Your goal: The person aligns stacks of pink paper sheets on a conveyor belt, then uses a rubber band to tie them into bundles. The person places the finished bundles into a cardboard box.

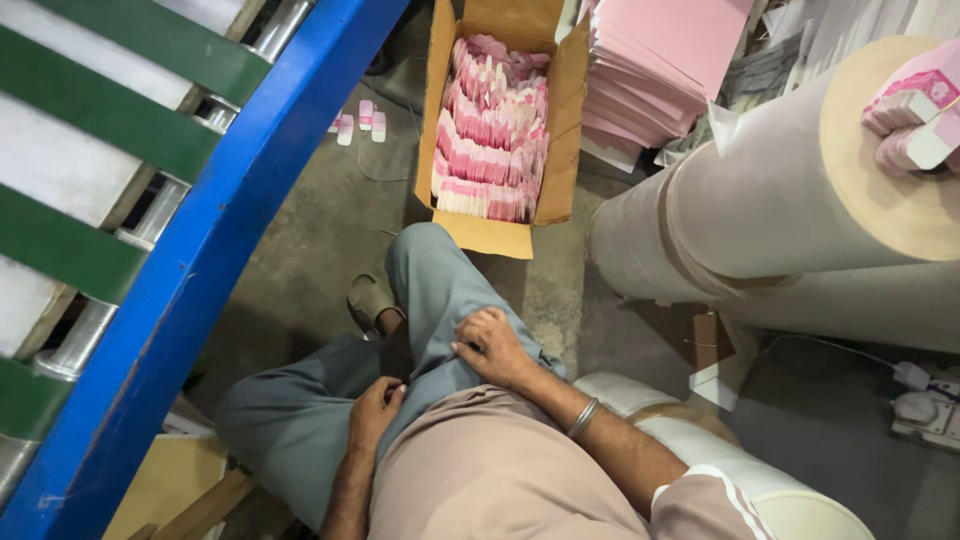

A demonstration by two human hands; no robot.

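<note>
Resting on our grey trousers point(440, 300), our right hand point(492, 345) lies flat and empty; our left hand point(375, 410) lies loosely curled, holding nothing. Beyond our knee, the open carton point(560, 120) of pink packets point(492, 130) risks a kick, spilling stock.

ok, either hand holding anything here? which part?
Nothing is held. The left hand and the right hand both rest empty on the grey trouser legs, apart from the open cardboard box of pink packets.

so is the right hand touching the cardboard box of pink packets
Apart. The head view shows the right hand resting on the person's own thigh, with bare floor between the knee and the cardboard box.
</note>
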